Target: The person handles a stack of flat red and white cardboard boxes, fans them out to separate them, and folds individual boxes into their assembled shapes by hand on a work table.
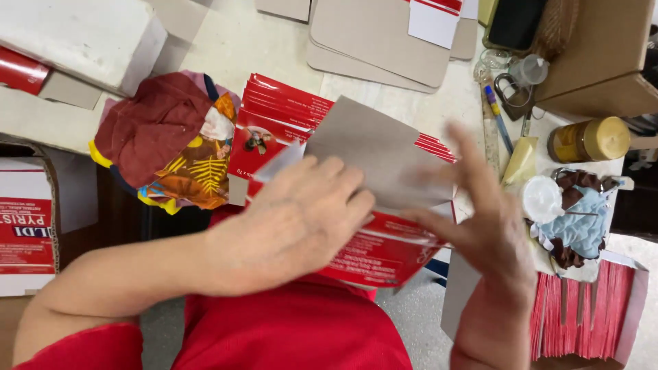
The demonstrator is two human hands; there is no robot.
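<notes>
Head view, worker in a red top at a cluttered bench.

Left hand (301,219) lay palm-down at centre, fingers together and curled over a red flat carton blank (384,250), pinning it along with a grey card flap (373,154) that rose toward 12 o'clock. Right hand (480,226), at 3 o'clock of the left, was motion-blurred; fingers apart and extended, fingertips at the flap's right edge. Whether it gripped the card I could not tell.

The blank sat in front of the worker's chest, over a fanned stack of red blanks (281,109) toward 11 o'clock.

Judged step: folding or erecting one carton, the flap part raised. Next move would call for the left hand keeping the panel pinned while the right pressed along the crease.

Nearby: bundle of patterned cloth (168,137) at 9 o'clock; amber jar (593,139) at 2 o'clock; upright red blanks in a tray (582,312) at 4 o'clock.
</notes>
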